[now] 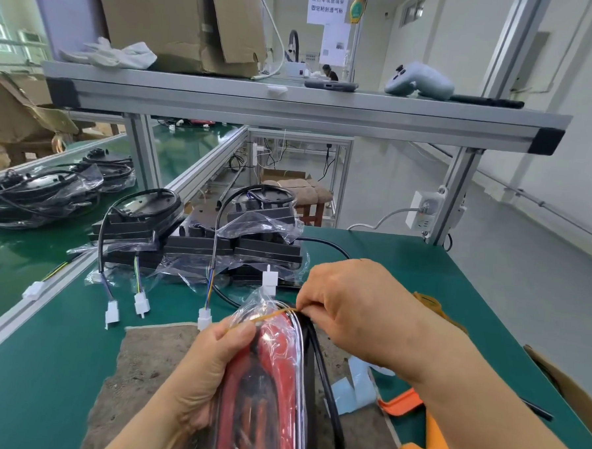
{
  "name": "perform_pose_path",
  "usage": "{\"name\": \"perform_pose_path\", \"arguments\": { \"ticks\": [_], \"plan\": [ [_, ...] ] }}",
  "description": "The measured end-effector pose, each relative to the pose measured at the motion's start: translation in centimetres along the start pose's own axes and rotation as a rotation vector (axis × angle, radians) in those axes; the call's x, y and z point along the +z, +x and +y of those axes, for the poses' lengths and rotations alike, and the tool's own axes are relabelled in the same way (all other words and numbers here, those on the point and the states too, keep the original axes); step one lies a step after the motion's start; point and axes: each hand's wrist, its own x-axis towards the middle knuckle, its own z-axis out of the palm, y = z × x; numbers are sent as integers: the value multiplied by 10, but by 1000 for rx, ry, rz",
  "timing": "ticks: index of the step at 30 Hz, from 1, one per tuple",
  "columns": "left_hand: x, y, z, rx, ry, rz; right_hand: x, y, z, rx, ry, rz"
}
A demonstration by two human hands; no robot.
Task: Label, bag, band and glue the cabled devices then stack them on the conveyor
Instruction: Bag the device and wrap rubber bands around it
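Held upright over the table (57, 366), the bagged red device (273, 377), stiff inside slippery film, is gripped by the left hand (207, 377) while the right hand (348, 313) pinches the stretchy rubber band (265, 317) around its neck.

A factory assembly line. A green conveyor belt (18, 254) ran along the left beside a green-matted workbench (405, 264). An aluminium-framed shelf (293, 111) stood over the bench. Black cabled devices in clear bags (218, 244) lay heaped on the bench, with more (39, 190) on the belt. The shelf held a cardboard box (168, 18) and white work gloves (118, 55). A power socket (424, 210) was fixed to a post. Far down the hall hung printed notices (328, 9), and a worker (330, 72) sat there.
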Motion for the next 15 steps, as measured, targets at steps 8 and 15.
{"name": "perform_pose_path", "arguments": {
  "ticks": [8, 15],
  "plan": [
    [3, 0, 1, 17, 50, 68, 5, -20, 8, -73, 188, 120],
    [4, 1, -1, 38, 102, 69, 11, -37, 15, -65, 189, 115]
  ]
}}
